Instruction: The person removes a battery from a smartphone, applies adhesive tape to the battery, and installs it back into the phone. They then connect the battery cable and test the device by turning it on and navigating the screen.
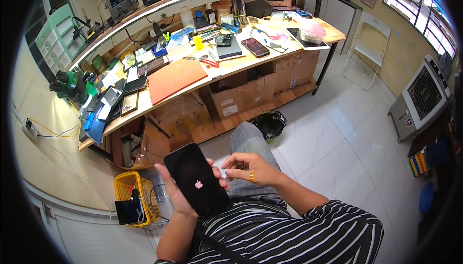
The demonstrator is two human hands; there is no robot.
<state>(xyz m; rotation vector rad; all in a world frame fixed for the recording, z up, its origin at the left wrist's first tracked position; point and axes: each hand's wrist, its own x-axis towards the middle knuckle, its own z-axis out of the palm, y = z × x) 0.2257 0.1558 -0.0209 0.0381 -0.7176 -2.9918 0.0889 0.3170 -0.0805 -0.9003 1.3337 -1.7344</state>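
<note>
A black smartphone lies in my left hand, tilted over my lap. Its dark screen shows a small pale pink logo. My left thumb runs along one long edge and the fingertips wrap round the other. Just right of the phone is my right hand, with a yellow band on one finger. Its thumb and forefinger come together close to my left fingertips. Whether something tiny sits between them is too small to make out.
A cluttered wooden workbench stands ahead, bearing an orange mat, another phone and tools. Cardboard boxes fill its lower shelf. A black-lined bin stands beyond my knee, a yellow basket at left, an air cooler at right.
</note>
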